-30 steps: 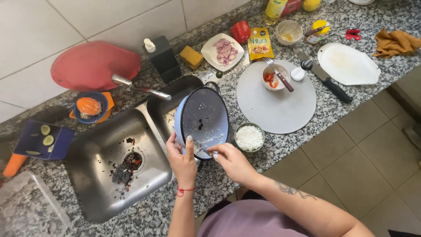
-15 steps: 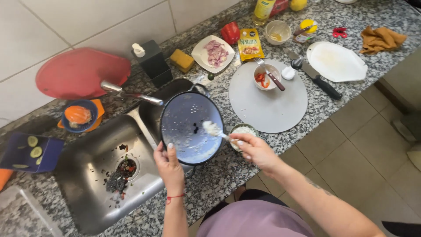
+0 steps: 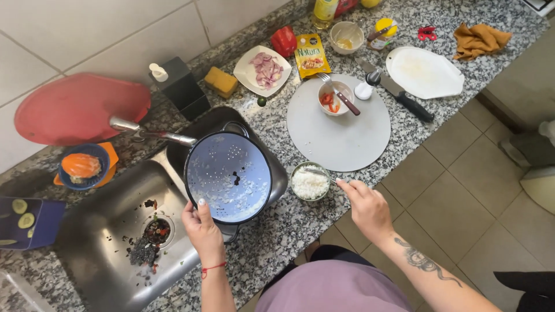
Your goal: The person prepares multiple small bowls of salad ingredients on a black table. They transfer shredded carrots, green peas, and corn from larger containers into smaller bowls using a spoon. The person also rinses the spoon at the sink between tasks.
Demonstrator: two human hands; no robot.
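The near rim of the blue colander (image 3: 229, 176) is covered by the left hand (image 3: 202, 228), whose fingers are clamped on that edge, thumb on the inside; what sits under the colander is mostly hidden, only a dark pot (image 3: 263, 136) rim and a handle showing behind it; the right hand (image 3: 365, 203) holds a thin utensil whose handle is hard to make out, the fingers pinched together on it, its tip in the small bowl of rice (image 3: 309, 182); the left edge of the picture cuts off a dark tray with avocado slices (image 3: 24, 219), and the top edge cuts off a yellow bottle (image 3: 325, 10).

The colander is enamel blue inside with a dark rim, tilted toward the camera, its hole clusters visible; a thin white film and scattered grains cling to the inside, with a small dark speck near the middle; it is held above the pot at the right end of the steel sink (image 3: 110, 248), just left of the rice bowl, which is full of white grains and stands on the granite bench (image 3: 272, 248).

The bench front edge runs diagonally just beyond the person's body; a strip of bare granite lies between sink and edge; behind the rice bowl a round grey board (image 3: 341, 136) carries a small bowl with red pieces (image 3: 335, 98); the sink drain (image 3: 155, 231) holds dark scraps; tiled floor (image 3: 462, 196) lies open to the right.
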